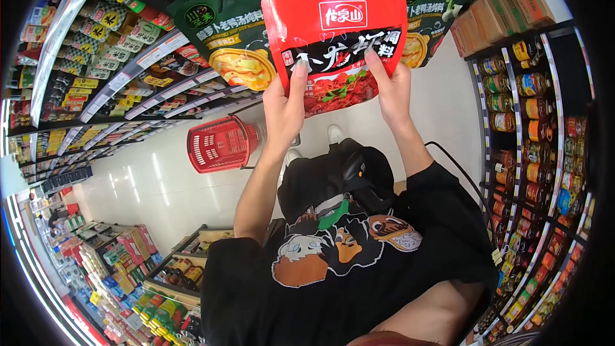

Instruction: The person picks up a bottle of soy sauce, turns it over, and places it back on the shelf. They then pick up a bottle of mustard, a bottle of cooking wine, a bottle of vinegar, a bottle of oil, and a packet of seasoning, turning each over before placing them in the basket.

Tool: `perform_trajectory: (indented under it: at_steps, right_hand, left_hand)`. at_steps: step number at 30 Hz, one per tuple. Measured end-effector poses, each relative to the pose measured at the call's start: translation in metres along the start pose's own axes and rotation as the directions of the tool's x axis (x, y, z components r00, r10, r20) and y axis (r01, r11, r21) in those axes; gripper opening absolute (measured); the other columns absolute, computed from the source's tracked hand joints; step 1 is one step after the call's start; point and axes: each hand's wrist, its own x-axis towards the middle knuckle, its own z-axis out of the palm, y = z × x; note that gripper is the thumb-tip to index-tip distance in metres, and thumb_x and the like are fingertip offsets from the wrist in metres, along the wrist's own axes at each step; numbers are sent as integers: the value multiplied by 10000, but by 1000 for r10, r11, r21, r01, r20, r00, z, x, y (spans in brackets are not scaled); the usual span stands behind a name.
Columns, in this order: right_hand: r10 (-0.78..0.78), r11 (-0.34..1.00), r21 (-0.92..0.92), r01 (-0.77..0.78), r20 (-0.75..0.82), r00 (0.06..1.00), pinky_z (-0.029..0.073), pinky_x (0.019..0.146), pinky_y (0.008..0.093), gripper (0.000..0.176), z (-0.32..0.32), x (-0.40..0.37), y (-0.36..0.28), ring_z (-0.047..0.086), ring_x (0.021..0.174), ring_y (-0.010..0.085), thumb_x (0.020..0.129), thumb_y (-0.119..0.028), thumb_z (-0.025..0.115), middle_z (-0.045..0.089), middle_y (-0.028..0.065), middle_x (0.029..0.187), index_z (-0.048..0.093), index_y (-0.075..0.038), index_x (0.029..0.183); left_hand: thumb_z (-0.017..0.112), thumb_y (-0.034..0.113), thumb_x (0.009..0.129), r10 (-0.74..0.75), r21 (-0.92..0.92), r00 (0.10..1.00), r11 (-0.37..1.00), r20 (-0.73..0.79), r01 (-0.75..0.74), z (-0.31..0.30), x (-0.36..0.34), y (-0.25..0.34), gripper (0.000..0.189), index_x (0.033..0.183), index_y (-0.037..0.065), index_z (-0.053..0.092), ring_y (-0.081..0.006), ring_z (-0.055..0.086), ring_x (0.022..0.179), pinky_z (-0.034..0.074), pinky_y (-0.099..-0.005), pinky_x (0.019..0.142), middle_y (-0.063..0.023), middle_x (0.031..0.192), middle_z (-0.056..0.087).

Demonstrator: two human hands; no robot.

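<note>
A red and black seasoning packet [339,48] with a picture of crayfish is held up by both hands in front of the shelf. My left hand [285,109] grips its lower left edge, thumb flat on the front. On the opposite edge, my right hand [392,93] holds it the same way; the fingers of both hands are largely hidden behind it. Behind the packet hang dark green soup packets [221,32], partly covered by it. Another green packet [426,19] shows to its right.
A red shopping basket [221,144] stands on the pale tiled floor [160,186] to the left. Shelves of small packaged goods [109,45] run along the left side, and shelves of jars [535,134] along the right. Cardboard boxes [503,16] sit at upper right.
</note>
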Motion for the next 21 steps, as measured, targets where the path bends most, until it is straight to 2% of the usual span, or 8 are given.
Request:
perform_trajectory:
  at_steps: [6, 9, 11, 16, 21]
  right_hand:
    - [5, 999, 42, -6, 35, 999, 467, 715, 222, 240, -11, 25, 6, 569, 789, 32, 973, -214, 684, 697, -11, 892, 705, 22, 1005]
    - [12, 1000, 5, -12, 55, 998, 470, 719, 226, 256, -12, 31, 9, 569, 790, 32, 968, -231, 693, 699, -9, 892, 705, 23, 1002]
    - [18, 1000, 17, -19, 53, 998, 471, 721, 232, 263, -11, 33, 10, 570, 791, 35, 965, -243, 698, 700, -8, 886, 708, 18, 991]
    - [74, 997, 16, -76, 70, 995, 471, 727, 232, 276, -13, 38, 15, 573, 793, 40, 959, -262, 705, 703, -4, 883, 712, 12, 995]
    - [56, 998, -26, -54, 57, 997, 472, 728, 239, 297, -6, 47, 13, 573, 787, 39, 960, -280, 701, 706, -1, 877, 710, 15, 993]
  left_hand:
    - [551, 274, 1051, -82, 32, 996, 996, -40, 83, 17, 12, 0, 320, 1045, -31, 648, -38, 464, 798, 420, -225, 702, 34, 862, 612]
    - [547, 277, 1054, -92, -15, 992, 996, -90, 92, 24, 16, -4, 328, 1058, -33, 652, -40, 493, 819, 442, -230, 727, 27, 893, 631]
    - [544, 277, 1055, -102, -126, 989, 988, -108, 88, 27, 18, -7, 338, 1081, -42, 652, -48, 529, 851, 467, -241, 764, 7, 938, 657]
    - [539, 280, 1057, -84, -71, 989, 995, -120, 75, 27, 20, -10, 350, 1103, -49, 648, -53, 547, 876, 476, -247, 788, -10, 979, 670]
    - [544, 302, 1053, -111, -52, 984, 993, -143, 105, 26, 29, -14, 369, 1058, -49, 654, -47, 529, 835, 464, -246, 744, -6, 920, 662]
